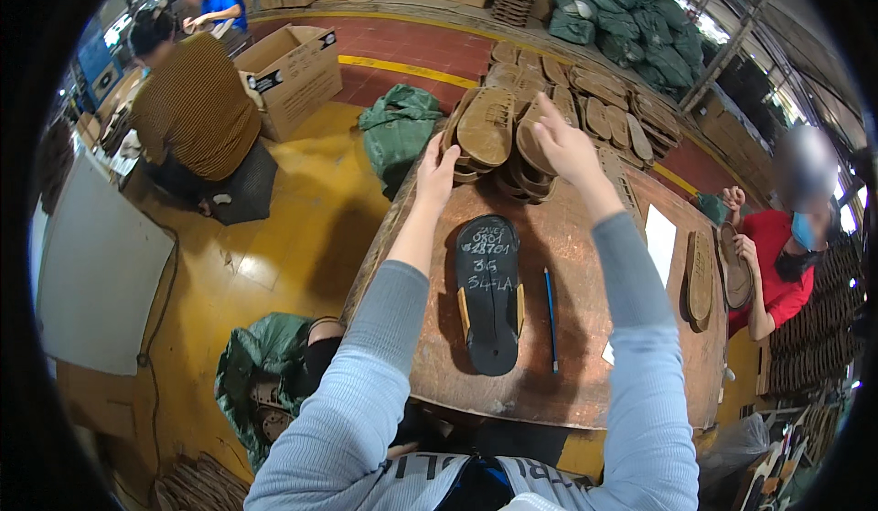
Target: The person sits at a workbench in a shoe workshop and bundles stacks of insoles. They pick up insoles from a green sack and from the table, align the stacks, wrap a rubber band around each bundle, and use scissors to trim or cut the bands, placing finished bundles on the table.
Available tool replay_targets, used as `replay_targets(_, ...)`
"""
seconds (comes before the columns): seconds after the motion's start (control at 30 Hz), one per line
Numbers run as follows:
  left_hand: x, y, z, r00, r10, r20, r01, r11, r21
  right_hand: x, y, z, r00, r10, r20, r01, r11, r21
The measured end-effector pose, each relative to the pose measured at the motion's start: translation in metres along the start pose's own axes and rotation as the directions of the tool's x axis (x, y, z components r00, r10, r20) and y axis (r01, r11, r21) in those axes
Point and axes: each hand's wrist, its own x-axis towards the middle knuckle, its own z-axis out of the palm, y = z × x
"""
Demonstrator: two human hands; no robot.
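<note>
Two stacks of brown sandal soles stand side by side at the far part of the worktable (439, 365). My left hand (436, 174) is closed on the outer side of the left stack (485, 127), thumb toward me and fingers partly hidden. Over the right stack (530, 140) lies my right hand (567, 145), its index finger stretched out and its other fingers partly hidden. Nearer me rests a black sole-shaped template (487, 301) with white handwriting and yellowish strips at its sides. A blue pencil (551, 319) lies to its right.
Many more brown soles (599, 99) cover the table's far end. At right, a person in red (777, 255) holds a sole near another sole (700, 282). Green sacks (398, 127) and an open carton (293, 81) stand left, near a seated person (197, 108).
</note>
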Motion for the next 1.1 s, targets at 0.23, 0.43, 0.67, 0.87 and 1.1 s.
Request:
replay_targets(0.23, 0.007, 0.013, -0.009, 0.995, -0.101, 0.027, 0.082, 0.917, 0.390, -0.202, -0.076, -0.109, 0.906, -0.351, 0.237, 0.251, 0.896, 0.368)
replay_targets(0.43, -0.057, 0.117, -0.093, 0.827, -0.497, 0.263, 0.389, 0.843, 0.370, -0.331, -0.087, -0.130, 0.852, -0.423, 0.308, -0.019, 0.564, 0.826)
replay_targets(0.67, -0.236, 0.196, -0.221, 0.928, -0.246, -0.280, 0.371, 0.540, 0.755, -0.377, -0.107, -0.020, 0.867, -0.403, 0.292, -0.360, -0.103, 0.927)
replay_targets(0.87, -0.423, 0.155, -0.247, 0.952, 0.227, -0.205, 0.289, -0.454, 0.843, -0.345, -0.147, 0.033, 0.566, -0.658, 0.496, -0.528, 0.172, 0.832)
replay_targets(1.1, -0.453, 0.178, -0.202, 0.689, -0.588, -0.424, 0.516, -0.012, 0.856, -0.334, -0.174, 0.061, 0.383, -0.592, 0.709, -0.708, 0.305, 0.637)
